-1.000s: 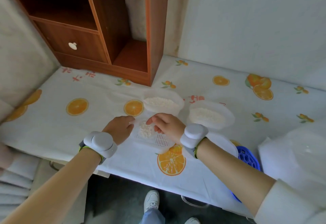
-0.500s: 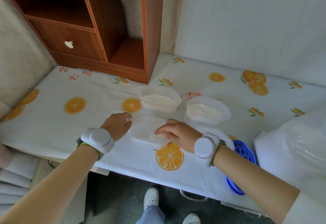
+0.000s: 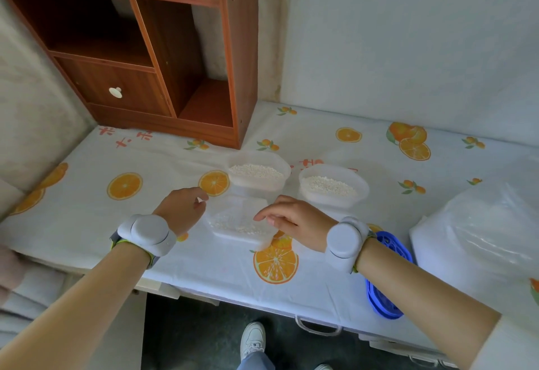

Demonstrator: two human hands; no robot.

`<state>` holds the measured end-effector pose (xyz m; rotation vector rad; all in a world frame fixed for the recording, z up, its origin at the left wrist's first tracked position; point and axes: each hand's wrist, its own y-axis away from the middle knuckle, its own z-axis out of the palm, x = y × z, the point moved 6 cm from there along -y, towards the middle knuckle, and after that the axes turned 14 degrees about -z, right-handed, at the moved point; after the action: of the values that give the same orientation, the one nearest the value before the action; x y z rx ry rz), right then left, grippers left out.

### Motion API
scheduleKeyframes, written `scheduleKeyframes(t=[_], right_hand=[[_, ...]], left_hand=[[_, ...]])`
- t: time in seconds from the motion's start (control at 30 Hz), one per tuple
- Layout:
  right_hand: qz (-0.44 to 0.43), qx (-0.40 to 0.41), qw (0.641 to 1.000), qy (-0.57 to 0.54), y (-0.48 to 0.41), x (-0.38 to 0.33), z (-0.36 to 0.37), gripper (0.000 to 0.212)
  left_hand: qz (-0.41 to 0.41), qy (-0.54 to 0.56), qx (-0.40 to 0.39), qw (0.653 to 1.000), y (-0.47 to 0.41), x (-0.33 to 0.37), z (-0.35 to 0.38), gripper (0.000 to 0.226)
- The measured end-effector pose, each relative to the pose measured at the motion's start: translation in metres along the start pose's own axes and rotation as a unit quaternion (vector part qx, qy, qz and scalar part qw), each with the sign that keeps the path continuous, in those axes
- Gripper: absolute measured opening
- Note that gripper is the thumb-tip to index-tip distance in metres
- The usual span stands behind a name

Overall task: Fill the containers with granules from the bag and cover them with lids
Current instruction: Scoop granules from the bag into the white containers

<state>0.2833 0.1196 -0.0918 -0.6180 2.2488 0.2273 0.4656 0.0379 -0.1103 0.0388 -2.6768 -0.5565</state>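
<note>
Translucent plastic sits between loosely curled, spread fingertips: the left hand (image 3: 182, 209) hovers just beside the near container (image 3: 239, 221), thumb and forefinger almost meeting but pinching nothing I can make out, while the right hand (image 3: 294, 219) hangs over the container's right edge with fingers relaxed and apart, holding nothing. That container lies close to the front edge of the table (image 3: 87, 212) and shows granules through a hazy top; it seems lidded, though the clear plastic makes this hard to confirm. Two open containers, one at left (image 3: 258, 175) and one at right (image 3: 334, 187), stand just behind it toward the table's middle, both filled and uncovered, probably lined up to be covered in turn. A blue lid stack (image 3: 388, 276) overhangs the front edge, partly hidden by the right forearm. The bag (image 3: 478, 232) at the right edge is cut off by the frame.
</note>
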Motion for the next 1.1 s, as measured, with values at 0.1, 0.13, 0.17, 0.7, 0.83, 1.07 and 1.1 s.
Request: scheduleKeyframes(t=[0.1,0.13,0.17,0.7,0.83,1.07,1.1], right_hand=[[0.010,0.041,0.999,-0.029,0.007,0.000,-0.015,0.027],[0.014,0.059,0.997,-0.039,0.011,-0.001,-0.022,0.027],[0.019,0.080,0.995,-0.053,0.015,-0.002,-0.031,0.026],[0.106,0.497,0.860,0.041,0.205,0.001,-0.207,0.042],[0.121,0.558,0.817,0.082,0.253,0.000,-0.227,0.043],[0.267,0.421,0.855,0.143,0.278,0.023,-0.219,0.031],[0.295,0.352,0.876,0.150,0.271,0.029,-0.211,0.026]], left_hand=[[0.021,-0.001,0.005,1.000,0.005,0.015,-0.004,0.030],[0.032,-0.004,0.004,0.999,0.007,0.023,-0.003,0.030],[0.044,-0.007,0.005,0.999,0.008,0.032,-0.004,0.030],[0.287,-0.010,-0.099,0.953,0.075,0.259,0.060,0.028],[0.338,0.006,-0.142,0.930,0.107,0.306,0.074,0.026],[0.344,0.033,-0.180,0.921,0.145,0.360,0.089,0.038],[0.339,0.027,-0.181,0.923,0.147,0.362,0.090,0.042]])
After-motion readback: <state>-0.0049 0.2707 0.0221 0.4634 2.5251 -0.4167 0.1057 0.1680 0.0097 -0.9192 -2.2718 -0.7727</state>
